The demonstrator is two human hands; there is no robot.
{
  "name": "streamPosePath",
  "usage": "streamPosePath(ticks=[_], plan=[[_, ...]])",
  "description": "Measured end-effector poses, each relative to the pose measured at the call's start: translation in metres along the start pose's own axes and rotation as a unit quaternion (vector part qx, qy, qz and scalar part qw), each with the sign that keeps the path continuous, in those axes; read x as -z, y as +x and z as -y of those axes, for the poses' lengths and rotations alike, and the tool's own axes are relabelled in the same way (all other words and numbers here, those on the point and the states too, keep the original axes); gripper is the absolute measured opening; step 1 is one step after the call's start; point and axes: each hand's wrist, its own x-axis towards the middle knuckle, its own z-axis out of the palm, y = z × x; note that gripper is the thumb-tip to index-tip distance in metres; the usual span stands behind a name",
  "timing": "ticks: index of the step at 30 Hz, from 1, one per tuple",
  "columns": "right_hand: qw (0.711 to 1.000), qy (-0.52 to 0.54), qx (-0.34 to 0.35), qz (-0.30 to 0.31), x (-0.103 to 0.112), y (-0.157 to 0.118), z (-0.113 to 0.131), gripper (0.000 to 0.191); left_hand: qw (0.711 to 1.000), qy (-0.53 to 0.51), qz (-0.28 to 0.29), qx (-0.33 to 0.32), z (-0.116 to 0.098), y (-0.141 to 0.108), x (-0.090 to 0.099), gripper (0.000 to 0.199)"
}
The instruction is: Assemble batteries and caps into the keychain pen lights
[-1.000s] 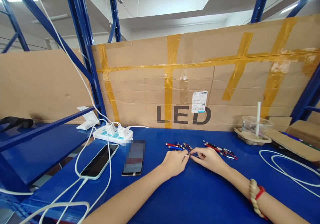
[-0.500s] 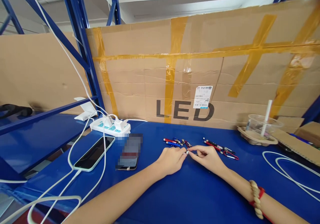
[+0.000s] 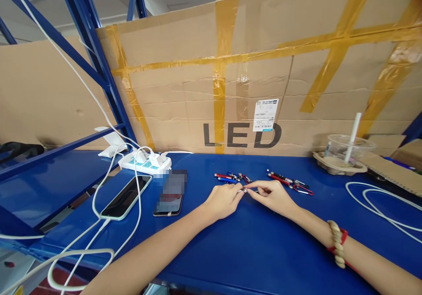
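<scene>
My left hand (image 3: 224, 202) and my right hand (image 3: 269, 197) meet above the blue table, fingertips pinched on a small silver metal piece (image 3: 245, 190). Most of that piece is hidden by the fingers, so its kind does not show. Just beyond my left hand lie a red and a blue pen-shaped tube (image 3: 227, 180) with small metal clips. Behind my right hand, a second group of red and black pen-shaped tubes (image 3: 279, 178) rests on the table, beside a red carabiner (image 3: 303, 190).
Two phones lie to the left, one in a pale case (image 3: 127, 198) and one dark (image 3: 169, 194). Behind them sits a white power strip (image 3: 145, 163) with trailing cables. A plastic cup (image 3: 349, 147) with a straw, a notebook (image 3: 395, 174) and a looped white cable (image 3: 372, 207) occupy the right.
The camera view has tilted down slightly, shifting the scene upward in the picture. Both hands keep their pinch on the small silver piece, with little visible movement.
</scene>
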Motion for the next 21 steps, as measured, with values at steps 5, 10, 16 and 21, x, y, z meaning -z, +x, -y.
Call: streamPosePath(ticks=[5, 10, 16, 21], plan=[[0.999, 0.001, -0.01, -0.049, 0.0, 0.0015, -0.0002, 0.031, 0.998, -0.06, -0.009, 0.016, 0.0022, 0.0011, -0.0009, 0.028], [0.996, 0.005, -0.011, -0.083, -0.001, 0.0005, -0.0044, 0.028, 0.992, -0.116, -0.037, 0.019, 0.0048, 0.0021, -0.0051, 0.022], [0.997, 0.041, -0.014, -0.063, -0.0016, -0.0007, 0.0003, 0.03, 0.988, -0.143, -0.064, 0.013, 0.0058, 0.0021, -0.0053, 0.019], [0.994, 0.09, -0.045, -0.052, -0.0006, -0.0003, 0.0019, 0.031, 0.988, -0.128, -0.082, -0.021, 0.005, 0.0023, -0.0027, 0.02]])
